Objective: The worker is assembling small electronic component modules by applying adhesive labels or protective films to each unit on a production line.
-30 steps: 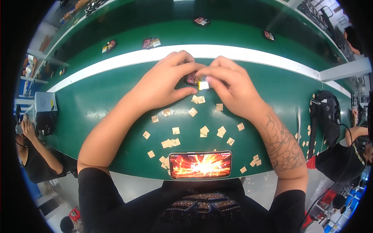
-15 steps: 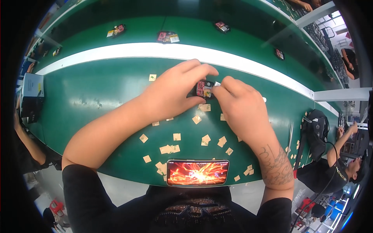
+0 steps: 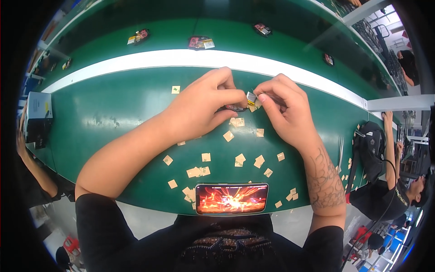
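Note:
My left hand (image 3: 217, 96) is closed round a small dark electronic device (image 3: 236, 109), which its fingers largely hide. At the device's right side a small silver battery (image 3: 251, 96) with a yellow end stands out past my left fingertips. My right hand (image 3: 286, 103) has thumb and forefinger pinched together close to the battery's right edge. What lies between those fingertips is too small to make out. Just below the battery and under both hands are tan paper squares (image 3: 239, 122) on the green table (image 3: 113, 109).
A lit phone (image 3: 232, 198) lies by the near edge. More tan squares (image 3: 198, 172) are scattered between it and my hands. Beyond a white rail (image 3: 181, 58) sit several similar devices (image 3: 201, 42). A black bag (image 3: 372, 147) is at right, a box (image 3: 40, 113) at left; people sit on both sides.
My right hand has drawn back slightly to the right and its fingers have opened out from a tight curl. The device has tilted in my left hand, so its board face no longer shows; the battery shows more.

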The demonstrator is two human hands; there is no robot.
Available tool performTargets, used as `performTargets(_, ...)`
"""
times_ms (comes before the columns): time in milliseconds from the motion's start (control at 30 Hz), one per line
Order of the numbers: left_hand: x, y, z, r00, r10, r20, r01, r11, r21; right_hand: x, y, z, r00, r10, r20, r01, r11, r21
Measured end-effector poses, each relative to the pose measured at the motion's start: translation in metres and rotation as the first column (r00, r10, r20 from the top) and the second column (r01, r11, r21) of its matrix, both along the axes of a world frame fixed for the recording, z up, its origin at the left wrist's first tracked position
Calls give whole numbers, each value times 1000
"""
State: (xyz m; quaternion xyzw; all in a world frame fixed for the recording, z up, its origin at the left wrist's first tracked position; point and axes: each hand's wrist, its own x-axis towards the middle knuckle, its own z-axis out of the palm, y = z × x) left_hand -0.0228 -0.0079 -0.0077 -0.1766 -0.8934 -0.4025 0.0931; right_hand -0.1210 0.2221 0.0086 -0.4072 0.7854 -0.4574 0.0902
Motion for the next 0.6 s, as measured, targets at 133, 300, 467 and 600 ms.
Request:
performTargets(133, 5, 3, 4, 1000, -3, -15, 2, 1000, -28, 5, -5, 3, 980, 25, -198, -12, 997, 70)
performTargets(300, 3, 4, 7, 999, 23, 38, -23, 1000, -1, 4, -9, 0, 989, 67, -132, -54, 994, 97)
performTargets(467, 4, -6, 7, 999, -32, -38, 29, 996, -86, 1, -5, -3, 994, 77, 81, -84, 992, 91)
performTargets(600, 2, -9, 9, 987, -86, -134, 61, 982, -181, -3, -1, 1, 974, 111, 199, -123, 991, 45)
